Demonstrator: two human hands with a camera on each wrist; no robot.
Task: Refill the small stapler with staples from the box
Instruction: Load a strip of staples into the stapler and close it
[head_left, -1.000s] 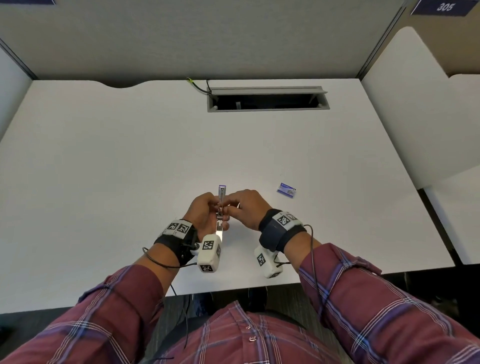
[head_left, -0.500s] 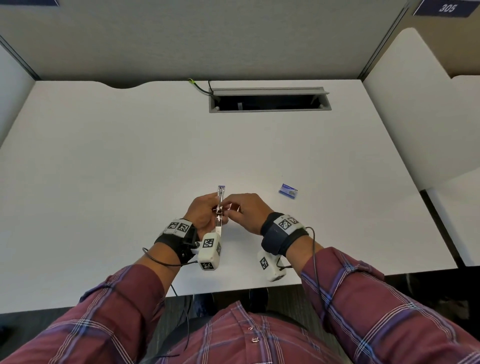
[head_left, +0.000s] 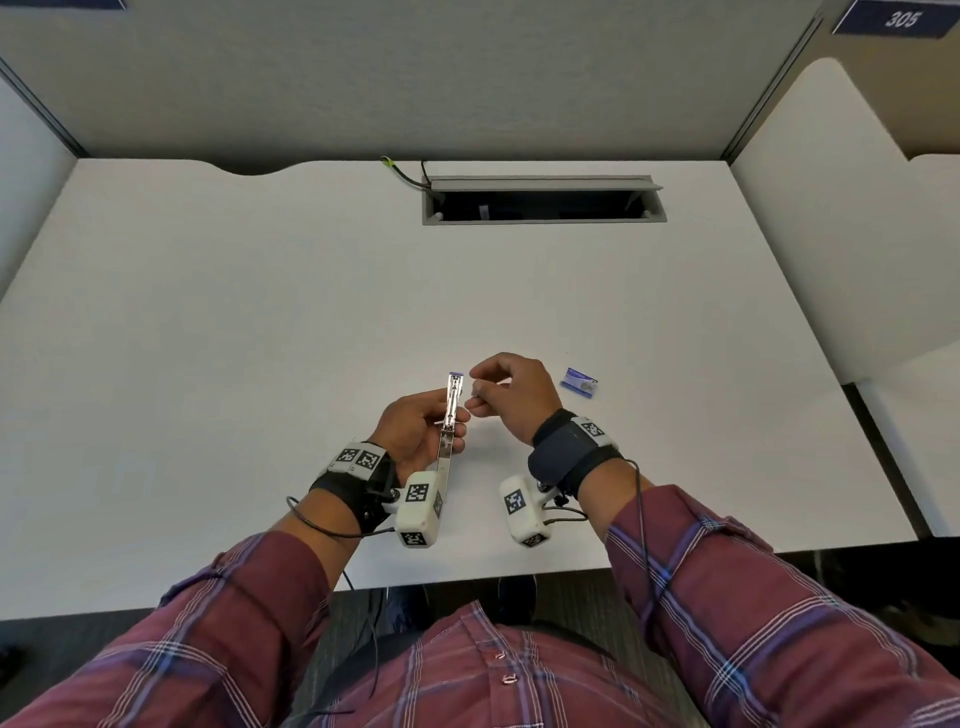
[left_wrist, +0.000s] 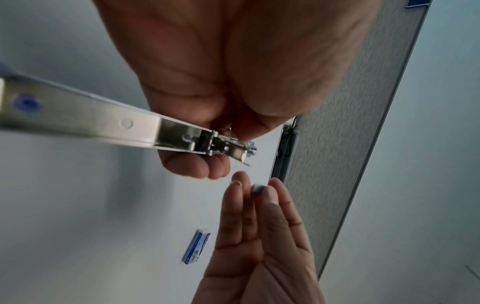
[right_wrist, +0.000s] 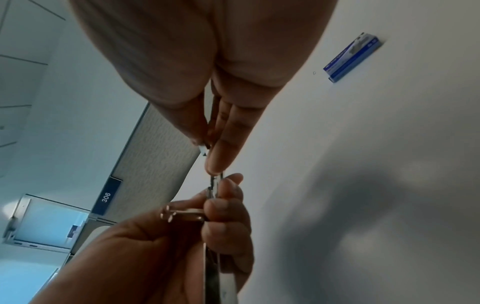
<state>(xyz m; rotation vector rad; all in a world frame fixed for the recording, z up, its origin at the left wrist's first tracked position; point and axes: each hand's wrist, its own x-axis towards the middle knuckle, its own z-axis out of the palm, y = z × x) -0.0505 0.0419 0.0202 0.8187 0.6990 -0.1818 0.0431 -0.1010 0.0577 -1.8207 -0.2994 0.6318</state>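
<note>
Over the desk (head_left: 260, 338), left hand (head_left: 415, 431) grips the opened stapler (head_left: 451, 410); right hand (head_left: 511, 395) pinches a staple strip (left_wrist: 258, 188), box (head_left: 579, 383) nearby.

White table (head_left: 260, 322) filled most of the head view, its far edge with a curved notch at upper left. An open grey cable tray (head_left: 543, 200) was set into the table near the far edge, upper centre, with a dark cable (head_left: 408, 176) running into its left end. Grey fabric partition (head_left: 415, 78) stood behind the table. White divider panels (head_left: 841, 208) stood at right and at far left. A blue sign reading 305 (head_left: 901, 20) sat at the upper right corner. Dark floor (head_left: 857, 571) showed below the table's near edge. Light was even, with soft shadows.
</note>
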